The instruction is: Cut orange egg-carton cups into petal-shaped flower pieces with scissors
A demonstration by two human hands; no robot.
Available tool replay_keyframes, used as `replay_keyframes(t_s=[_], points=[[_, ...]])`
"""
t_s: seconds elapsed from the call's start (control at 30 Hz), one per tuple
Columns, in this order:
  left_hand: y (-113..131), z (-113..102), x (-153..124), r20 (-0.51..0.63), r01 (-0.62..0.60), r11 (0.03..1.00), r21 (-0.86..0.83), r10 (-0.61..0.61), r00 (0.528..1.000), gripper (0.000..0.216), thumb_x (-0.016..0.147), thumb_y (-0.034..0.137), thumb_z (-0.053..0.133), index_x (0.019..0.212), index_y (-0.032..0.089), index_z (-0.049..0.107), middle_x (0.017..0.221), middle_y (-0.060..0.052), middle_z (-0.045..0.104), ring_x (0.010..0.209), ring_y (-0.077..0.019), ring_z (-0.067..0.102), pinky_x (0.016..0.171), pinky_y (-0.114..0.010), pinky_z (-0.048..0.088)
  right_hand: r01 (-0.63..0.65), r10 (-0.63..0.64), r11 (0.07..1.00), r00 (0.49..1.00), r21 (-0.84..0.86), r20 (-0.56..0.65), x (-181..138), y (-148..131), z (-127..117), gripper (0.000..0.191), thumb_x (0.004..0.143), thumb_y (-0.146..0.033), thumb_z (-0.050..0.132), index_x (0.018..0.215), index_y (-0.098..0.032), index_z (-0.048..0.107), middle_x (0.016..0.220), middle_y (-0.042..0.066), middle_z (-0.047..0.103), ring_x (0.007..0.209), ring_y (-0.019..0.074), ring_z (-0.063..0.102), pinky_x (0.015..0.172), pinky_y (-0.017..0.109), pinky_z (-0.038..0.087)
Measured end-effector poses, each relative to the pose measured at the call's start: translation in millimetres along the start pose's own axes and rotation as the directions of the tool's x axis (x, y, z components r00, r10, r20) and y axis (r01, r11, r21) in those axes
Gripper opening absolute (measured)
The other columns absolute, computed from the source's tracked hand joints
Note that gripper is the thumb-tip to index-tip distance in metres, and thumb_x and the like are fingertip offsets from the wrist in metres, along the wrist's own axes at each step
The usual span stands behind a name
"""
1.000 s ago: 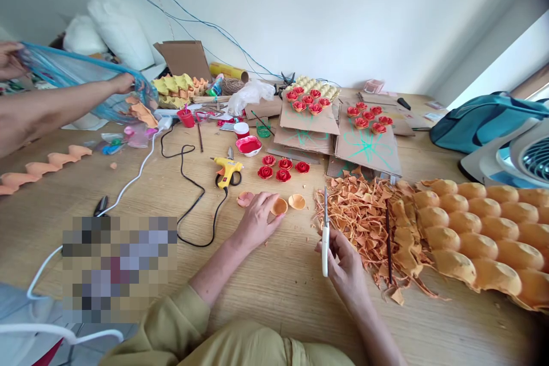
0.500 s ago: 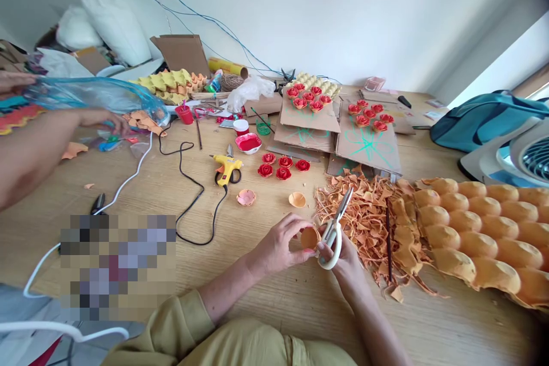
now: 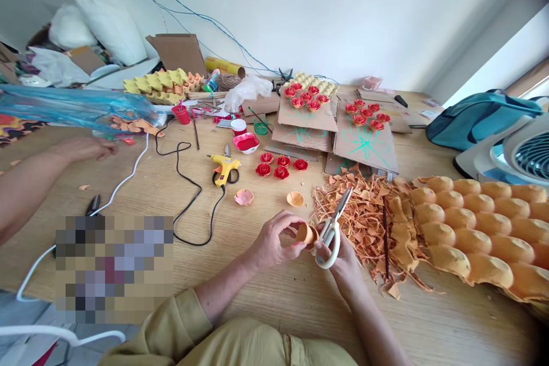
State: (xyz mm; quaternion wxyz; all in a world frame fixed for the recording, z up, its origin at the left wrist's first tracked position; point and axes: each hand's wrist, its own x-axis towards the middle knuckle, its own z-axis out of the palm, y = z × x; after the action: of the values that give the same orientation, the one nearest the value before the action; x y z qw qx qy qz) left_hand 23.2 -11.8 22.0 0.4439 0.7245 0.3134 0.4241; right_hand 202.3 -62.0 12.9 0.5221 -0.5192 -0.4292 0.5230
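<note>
Between thumb and fingers, my left hand (image 3: 278,241) pinches an orange egg-carton cup (image 3: 305,233). My right hand (image 3: 338,260) grips white-handled scissors (image 3: 331,240), their blades pointing up and away, and its fingertips meet the cup's right side. What those fingertips hold besides the scissors is partly hidden. Just beyond my hands lies a single orange cut cup (image 3: 295,199), with a pinkish petal cup (image 3: 244,197) to its left. A heap of orange carton scraps (image 3: 351,211) spreads right of the scissors.
Orange egg trays (image 3: 476,217) cover the right side. Red paper roses (image 3: 282,172) sit ahead, near a dish of red paint (image 3: 246,142) and a yellow glue gun (image 3: 223,169) with a trailing cord. A co-worker's arm (image 3: 38,180) reaches in at left by a blue plastic bag (image 3: 81,108).
The orange cup has turned and tilted in my left fingers, showing more of its side. At left, the co-worker's hand has drawn back, and the blue bag has shifted left.
</note>
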Motion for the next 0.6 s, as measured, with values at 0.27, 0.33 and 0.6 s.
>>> replay_keyframes(t_s=[0.27, 0.33, 0.6], points=[[1.9, -21.8, 3.0, 0.071, 0.263, 0.880, -0.395, -0.256, 0.964, 0.031, 0.084, 0.027, 0.058, 0.114, 0.017, 0.061, 0.109, -0.009, 0.067, 0.099, -0.0196, 0.063, 0.089, -0.032, 0.051, -0.024, 0.025, 1.000, 0.997, 0.015, -0.078, 2.2, 1.3, -1.9, 0.042, 0.076, -0.049, 0.077, 0.102, -0.021, 0.060, 0.081, 0.001, 0.064, 0.070, 0.0181, 0.059, 0.067, 0.030, 0.050], [4.9, -24.0, 1.6, 0.159, 0.269, 0.881, -0.389, -0.224, 0.962, 0.032, 0.085, 0.025, 0.057, 0.114, 0.016, 0.062, 0.112, -0.010, 0.068, 0.098, -0.0197, 0.063, 0.088, -0.032, 0.051, -0.019, 0.022, 0.999, 0.996, 0.028, -0.087, 2.7, 1.0, -1.6, 0.040, 0.076, -0.048, 0.077, 0.100, -0.021, 0.061, 0.083, 0.002, 0.065, 0.073, 0.0189, 0.060, 0.070, 0.031, 0.050], [17.3, -11.3, -4.4, 0.289, -0.093, 0.995, -0.033, 0.098, 0.952, 0.046, 0.069, 0.009, 0.065, 0.114, 0.017, 0.061, 0.130, -0.014, 0.062, 0.105, -0.0226, 0.064, 0.090, -0.034, 0.052, -0.002, 0.024, 0.991, 0.987, 0.134, -0.161, 5.1, 3.6, -2.7, 0.041, 0.074, -0.048, 0.079, 0.101, -0.021, 0.062, 0.082, 0.001, 0.064, 0.072, 0.0169, 0.058, 0.067, 0.029, 0.047]])
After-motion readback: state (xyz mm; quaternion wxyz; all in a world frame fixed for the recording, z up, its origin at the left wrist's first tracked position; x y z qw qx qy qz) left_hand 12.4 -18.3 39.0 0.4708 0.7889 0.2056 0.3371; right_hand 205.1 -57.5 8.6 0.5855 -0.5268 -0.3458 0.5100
